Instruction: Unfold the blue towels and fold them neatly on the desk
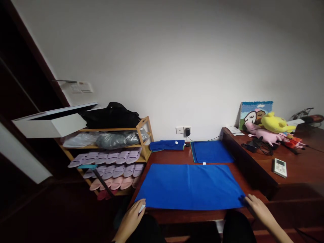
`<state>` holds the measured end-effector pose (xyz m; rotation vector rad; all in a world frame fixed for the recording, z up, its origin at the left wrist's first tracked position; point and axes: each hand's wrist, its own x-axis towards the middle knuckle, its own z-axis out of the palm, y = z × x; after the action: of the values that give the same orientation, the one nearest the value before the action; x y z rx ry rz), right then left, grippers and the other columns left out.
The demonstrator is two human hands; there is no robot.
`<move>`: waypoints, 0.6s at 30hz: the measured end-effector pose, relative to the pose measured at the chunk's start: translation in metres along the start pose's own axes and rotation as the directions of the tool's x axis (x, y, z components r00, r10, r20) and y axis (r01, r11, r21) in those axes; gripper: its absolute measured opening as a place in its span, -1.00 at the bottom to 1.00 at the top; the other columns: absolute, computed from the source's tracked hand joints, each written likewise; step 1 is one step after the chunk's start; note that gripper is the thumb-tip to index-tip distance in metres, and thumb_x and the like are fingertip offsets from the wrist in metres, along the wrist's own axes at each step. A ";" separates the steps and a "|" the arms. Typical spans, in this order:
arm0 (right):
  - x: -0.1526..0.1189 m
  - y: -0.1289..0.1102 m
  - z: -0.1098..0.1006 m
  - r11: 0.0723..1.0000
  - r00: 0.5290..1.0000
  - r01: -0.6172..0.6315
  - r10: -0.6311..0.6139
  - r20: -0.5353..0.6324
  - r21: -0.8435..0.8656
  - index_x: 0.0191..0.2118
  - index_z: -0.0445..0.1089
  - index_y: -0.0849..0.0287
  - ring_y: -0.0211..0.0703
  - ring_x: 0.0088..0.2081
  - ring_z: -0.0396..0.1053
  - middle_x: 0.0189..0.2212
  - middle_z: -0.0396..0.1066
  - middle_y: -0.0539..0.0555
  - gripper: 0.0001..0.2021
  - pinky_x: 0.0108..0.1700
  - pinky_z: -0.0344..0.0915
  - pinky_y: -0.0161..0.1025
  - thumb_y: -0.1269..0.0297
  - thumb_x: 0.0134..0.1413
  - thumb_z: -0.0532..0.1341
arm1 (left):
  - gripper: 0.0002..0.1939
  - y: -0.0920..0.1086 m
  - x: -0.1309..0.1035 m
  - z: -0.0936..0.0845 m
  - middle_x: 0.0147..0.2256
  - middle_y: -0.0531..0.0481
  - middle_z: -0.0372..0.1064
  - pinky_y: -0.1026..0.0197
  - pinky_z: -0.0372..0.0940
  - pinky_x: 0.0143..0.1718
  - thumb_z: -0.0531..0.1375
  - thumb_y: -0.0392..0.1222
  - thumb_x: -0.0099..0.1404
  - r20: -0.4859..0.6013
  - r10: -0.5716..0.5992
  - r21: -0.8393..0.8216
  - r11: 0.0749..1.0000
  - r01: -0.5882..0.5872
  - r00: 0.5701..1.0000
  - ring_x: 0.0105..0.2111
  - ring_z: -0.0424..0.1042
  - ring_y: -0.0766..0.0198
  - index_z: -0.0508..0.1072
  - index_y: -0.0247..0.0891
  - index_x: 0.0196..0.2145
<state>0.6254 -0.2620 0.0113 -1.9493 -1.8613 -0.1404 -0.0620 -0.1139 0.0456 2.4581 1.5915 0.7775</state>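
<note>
A blue towel (189,187) lies spread flat on the reddish-brown table, with a faint crease down its middle. My left hand (133,216) is closed on its near left corner, where a small white tag (142,208) shows by the fingers. At the near right corner, my right hand (257,206) pinches the towel's edge. Behind it are a folded blue towel (214,151) at the back right and a rolled blue towel (165,145) at the back left.
To the left stands a wooden shoe rack (141,135) with several slippers, a black bag (113,116) and a white box (50,125). On the right, a higher wooden surface (303,168) holds plush toys (274,123), a remote (279,167) and cables. A plugged-in charger (187,131) is on the wall.
</note>
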 end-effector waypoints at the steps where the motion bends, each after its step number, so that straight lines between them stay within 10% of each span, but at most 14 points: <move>1: -0.002 0.002 0.002 1.000 0.998 -0.003 0.003 0.057 0.014 -0.23 0.58 -0.15 0.21 -0.07 0.53 -0.16 0.59 0.15 -0.67 0.00 0.47 0.13 0.22 -0.06 0.11 | -0.71 0.000 -0.001 0.001 0.02 0.04 0.59 0.08 0.46 0.10 0.07 -0.06 0.39 0.005 -0.003 -0.005 1.000 0.003 1.000 0.03 0.55 0.10 0.57 0.02 -0.09; 11: 0.041 -0.013 -0.010 0.995 0.988 -0.061 0.048 0.150 0.085 -0.09 0.56 0.00 0.11 -0.04 0.51 -0.10 0.55 0.17 -0.55 0.10 0.40 0.03 -0.02 0.25 -0.03 | -0.67 0.007 -0.002 -0.013 -0.04 -0.03 0.61 -0.04 0.45 0.10 0.14 0.12 0.39 0.029 0.060 0.058 0.996 -0.061 0.998 0.00 0.56 -0.02 0.62 0.00 -0.09; 18: 0.145 -0.037 0.038 0.981 0.968 -0.189 0.178 0.179 0.048 0.26 0.36 0.16 0.01 0.31 0.24 0.29 0.31 0.19 -0.38 0.37 0.13 -0.04 0.02 0.29 -0.15 | -0.61 -0.008 0.085 -0.011 -0.02 -0.10 0.60 0.01 0.41 0.13 0.00 -0.01 0.44 -0.005 0.062 0.065 0.996 -0.061 0.998 0.01 0.55 0.05 0.60 -0.10 -0.08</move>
<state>0.5937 -0.1132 0.0390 -2.1352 -1.7532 0.1496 -0.0463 -0.0374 0.0826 2.5637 1.5749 0.7560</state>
